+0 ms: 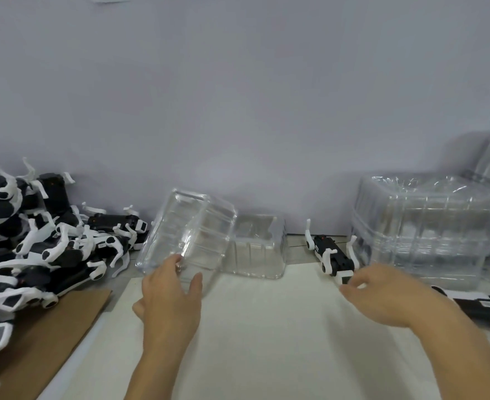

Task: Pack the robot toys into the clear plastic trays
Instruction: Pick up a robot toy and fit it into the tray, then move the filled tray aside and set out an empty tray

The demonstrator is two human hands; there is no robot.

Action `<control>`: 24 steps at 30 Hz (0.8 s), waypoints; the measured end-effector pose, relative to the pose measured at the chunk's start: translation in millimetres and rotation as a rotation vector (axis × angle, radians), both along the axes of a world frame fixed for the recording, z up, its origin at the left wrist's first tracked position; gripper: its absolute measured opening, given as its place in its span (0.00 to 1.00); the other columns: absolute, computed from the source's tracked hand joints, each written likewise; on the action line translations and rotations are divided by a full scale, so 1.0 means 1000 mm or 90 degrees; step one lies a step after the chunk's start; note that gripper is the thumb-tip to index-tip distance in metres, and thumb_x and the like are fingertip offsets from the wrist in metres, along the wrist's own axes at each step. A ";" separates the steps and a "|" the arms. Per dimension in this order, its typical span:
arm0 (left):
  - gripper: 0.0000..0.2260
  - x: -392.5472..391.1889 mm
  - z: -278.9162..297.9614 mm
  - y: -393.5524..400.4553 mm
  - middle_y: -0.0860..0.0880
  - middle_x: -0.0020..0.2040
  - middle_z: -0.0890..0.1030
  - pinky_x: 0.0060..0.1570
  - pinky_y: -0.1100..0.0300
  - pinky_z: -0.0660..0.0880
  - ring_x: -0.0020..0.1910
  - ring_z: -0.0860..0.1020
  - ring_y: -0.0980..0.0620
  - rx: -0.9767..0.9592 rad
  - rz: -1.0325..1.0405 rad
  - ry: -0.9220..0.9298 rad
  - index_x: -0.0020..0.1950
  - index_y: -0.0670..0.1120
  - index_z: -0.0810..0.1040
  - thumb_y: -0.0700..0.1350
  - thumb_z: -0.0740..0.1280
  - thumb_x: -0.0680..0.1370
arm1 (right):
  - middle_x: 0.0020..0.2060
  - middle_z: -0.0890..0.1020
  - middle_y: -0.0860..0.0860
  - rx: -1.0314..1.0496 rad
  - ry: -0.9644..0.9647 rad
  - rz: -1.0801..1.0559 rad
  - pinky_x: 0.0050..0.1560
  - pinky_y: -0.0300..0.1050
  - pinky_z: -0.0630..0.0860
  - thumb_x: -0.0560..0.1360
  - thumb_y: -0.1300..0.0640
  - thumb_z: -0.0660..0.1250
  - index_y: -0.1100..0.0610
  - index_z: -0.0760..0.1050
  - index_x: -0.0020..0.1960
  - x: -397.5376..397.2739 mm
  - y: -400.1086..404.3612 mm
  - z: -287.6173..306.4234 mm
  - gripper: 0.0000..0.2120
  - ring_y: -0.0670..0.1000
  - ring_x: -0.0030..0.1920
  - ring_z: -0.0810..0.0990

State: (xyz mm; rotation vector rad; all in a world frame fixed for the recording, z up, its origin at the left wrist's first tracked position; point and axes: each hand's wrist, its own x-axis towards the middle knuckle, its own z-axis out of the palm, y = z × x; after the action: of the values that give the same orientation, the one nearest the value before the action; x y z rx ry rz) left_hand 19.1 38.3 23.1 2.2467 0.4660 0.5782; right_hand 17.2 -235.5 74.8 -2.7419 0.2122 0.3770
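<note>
My left hand (170, 295) grips the near edge of a clear plastic tray (186, 232), which is tilted up off the table with its far end raised. A second clear tray (256, 249) rests on the table just right of it. My right hand (382, 293) reaches to a black-and-white robot dog toy (331, 255) lying on its back, legs up; thumb and finger pinch at its near end. A heap of several robot toys (44, 243) fills the left side.
Tall stacks of clear trays (428, 226) stand at the right against the wall. Another robot toy (486, 307) lies at the right edge behind my right forearm. A white sheet (266, 327) covers the table's middle, and brown cardboard (44, 342) lies at the left.
</note>
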 end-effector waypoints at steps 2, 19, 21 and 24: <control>0.14 -0.001 -0.001 0.003 0.57 0.51 0.75 0.55 0.52 0.57 0.63 0.68 0.51 0.007 -0.004 -0.024 0.64 0.51 0.74 0.45 0.69 0.79 | 0.55 0.81 0.50 -0.017 -0.001 -0.025 0.48 0.42 0.71 0.82 0.46 0.57 0.55 0.79 0.56 0.005 -0.009 -0.007 0.16 0.51 0.54 0.79; 0.06 0.000 -0.003 0.015 0.53 0.45 0.79 0.47 0.55 0.70 0.53 0.73 0.46 0.052 -0.062 -0.054 0.53 0.48 0.77 0.45 0.71 0.78 | 0.46 0.80 0.49 0.120 -0.232 -0.146 0.48 0.43 0.73 0.78 0.54 0.63 0.49 0.78 0.46 0.011 -0.012 -0.023 0.06 0.53 0.47 0.76; 0.03 -0.002 -0.001 0.015 0.52 0.44 0.79 0.47 0.52 0.73 0.53 0.75 0.45 0.061 -0.051 -0.051 0.52 0.46 0.78 0.43 0.69 0.79 | 0.43 0.80 0.45 0.198 -0.257 -0.054 0.39 0.39 0.70 0.78 0.55 0.65 0.48 0.79 0.50 0.007 0.009 -0.022 0.05 0.48 0.42 0.78; 0.02 -0.002 0.005 0.016 0.46 0.47 0.80 0.44 0.55 0.71 0.47 0.78 0.46 0.040 -0.028 -0.073 0.51 0.45 0.79 0.41 0.68 0.80 | 0.43 0.80 0.43 0.320 -0.262 0.041 0.36 0.30 0.69 0.79 0.53 0.65 0.44 0.77 0.54 -0.001 0.043 -0.028 0.06 0.40 0.41 0.79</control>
State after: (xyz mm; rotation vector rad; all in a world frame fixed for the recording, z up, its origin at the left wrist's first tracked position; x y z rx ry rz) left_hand 16.6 54.3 27.6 2.2626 0.3437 0.7028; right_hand 16.1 -192.7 46.5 -2.2645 -0.0739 -0.1146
